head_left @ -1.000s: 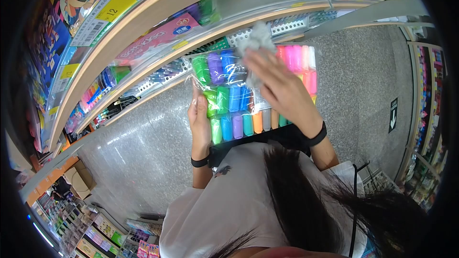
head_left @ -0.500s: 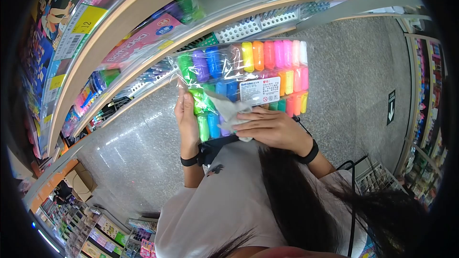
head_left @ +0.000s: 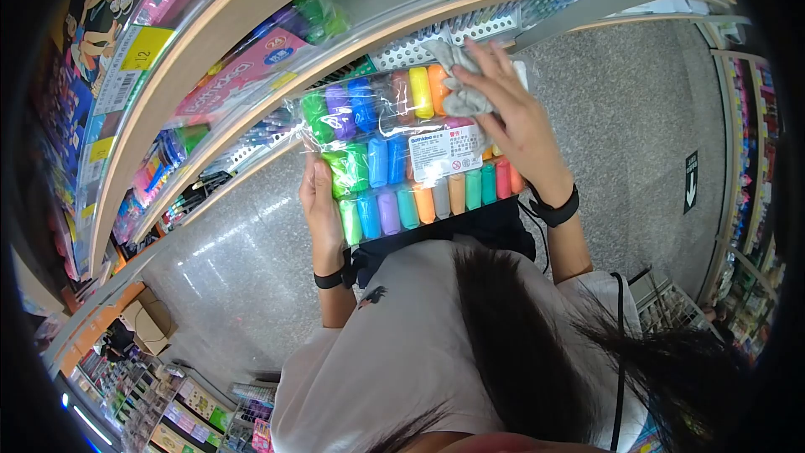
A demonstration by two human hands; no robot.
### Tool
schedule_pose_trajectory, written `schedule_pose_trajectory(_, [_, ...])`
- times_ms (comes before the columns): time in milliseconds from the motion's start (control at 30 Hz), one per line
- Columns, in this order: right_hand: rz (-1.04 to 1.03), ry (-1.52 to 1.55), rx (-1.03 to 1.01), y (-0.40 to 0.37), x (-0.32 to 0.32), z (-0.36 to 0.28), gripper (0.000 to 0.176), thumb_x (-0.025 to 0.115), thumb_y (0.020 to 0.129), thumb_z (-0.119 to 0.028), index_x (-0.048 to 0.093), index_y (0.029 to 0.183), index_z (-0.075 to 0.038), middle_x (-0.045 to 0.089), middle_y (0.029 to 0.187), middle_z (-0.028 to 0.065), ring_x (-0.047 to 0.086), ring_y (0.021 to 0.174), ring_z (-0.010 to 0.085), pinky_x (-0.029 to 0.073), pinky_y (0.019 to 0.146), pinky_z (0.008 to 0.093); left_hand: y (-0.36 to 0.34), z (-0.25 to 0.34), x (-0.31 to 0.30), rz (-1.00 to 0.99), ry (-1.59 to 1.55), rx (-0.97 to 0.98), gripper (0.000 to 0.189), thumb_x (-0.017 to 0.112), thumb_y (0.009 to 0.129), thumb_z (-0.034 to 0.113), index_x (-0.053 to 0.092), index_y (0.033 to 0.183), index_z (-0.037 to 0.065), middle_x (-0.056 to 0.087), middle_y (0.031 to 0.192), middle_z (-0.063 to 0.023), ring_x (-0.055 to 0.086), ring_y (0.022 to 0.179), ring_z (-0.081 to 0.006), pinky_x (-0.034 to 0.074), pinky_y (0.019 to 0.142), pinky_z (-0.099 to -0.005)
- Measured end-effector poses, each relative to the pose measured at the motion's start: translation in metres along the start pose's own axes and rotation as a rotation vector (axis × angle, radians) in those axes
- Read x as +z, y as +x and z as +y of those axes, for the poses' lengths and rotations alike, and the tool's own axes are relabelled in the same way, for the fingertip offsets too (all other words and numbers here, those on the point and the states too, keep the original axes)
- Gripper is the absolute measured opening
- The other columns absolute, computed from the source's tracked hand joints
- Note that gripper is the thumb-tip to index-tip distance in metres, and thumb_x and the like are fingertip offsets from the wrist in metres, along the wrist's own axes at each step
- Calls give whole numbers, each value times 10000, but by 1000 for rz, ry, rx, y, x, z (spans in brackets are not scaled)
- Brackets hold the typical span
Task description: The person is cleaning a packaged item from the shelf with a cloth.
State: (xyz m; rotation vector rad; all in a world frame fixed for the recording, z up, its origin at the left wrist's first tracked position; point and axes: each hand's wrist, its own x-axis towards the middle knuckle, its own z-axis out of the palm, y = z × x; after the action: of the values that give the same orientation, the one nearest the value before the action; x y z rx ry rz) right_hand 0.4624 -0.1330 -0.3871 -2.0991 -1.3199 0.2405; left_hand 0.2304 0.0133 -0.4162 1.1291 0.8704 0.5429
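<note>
A clear plastic pack point(head_left: 377, 159) holds rows of bright coloured clay tubes, with a white printed label on its face. My left hand point(head_left: 321, 197) grips the pack's left edge, its thumb on the front. Over the pack's upper right part, my right hand point(head_left: 511, 113) holds a crumpled grey-white cloth point(head_left: 465, 88) against the plastic. The cloth and fingers cover some of the pink and orange tubes. Both wrists wear black bands.
Shelves with a wooden edge point(head_left: 193, 42) and price tags run along the left and top. A pink box point(head_left: 243, 71) sits on one shelf. A cardboard box point(head_left: 149, 319) is at lower left, a stocked rack point(head_left: 746, 193) at far right.
My right hand has moved with the cloth from the pack's lower middle to its upper right. The lower row of tubes is now uncovered. My left hand has stayed on the left edge.
</note>
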Motion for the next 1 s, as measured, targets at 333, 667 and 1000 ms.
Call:
schedule_pose_trajectory(333, [-262,307,-237,-66,24,-41,442,581,797,-73,555,1237,-111,507,1327,38,467,1238,232,357,1056,411,6,-9,-8,72,42,-55,536,430,983,275,281,1408,-14,449,1338,-99,452,1135,-125,342,972,-260])
schedule_pose_trajectory(667, [111,204,174,-40,-7,25,630,425,706,126,453,1311,-49,431,1360,175,384,1284,331,290,1089,423,9,-9,-7,24,-13,-46,497,441,980,263,345,1379,-18,527,1217,-68,494,1035,-100,391,897,-252])
schedule_pose_trajectory(1000, [-214,359,-76,-49,5,-19,484,407,790,63,537,1241,-57,502,1318,112,406,1274,324,294,1086,442,12,-18,-16,66,6,-25,492,460,973,249,359,1366,-29,541,1191,-53,500,1016,-91,390,889,-241])
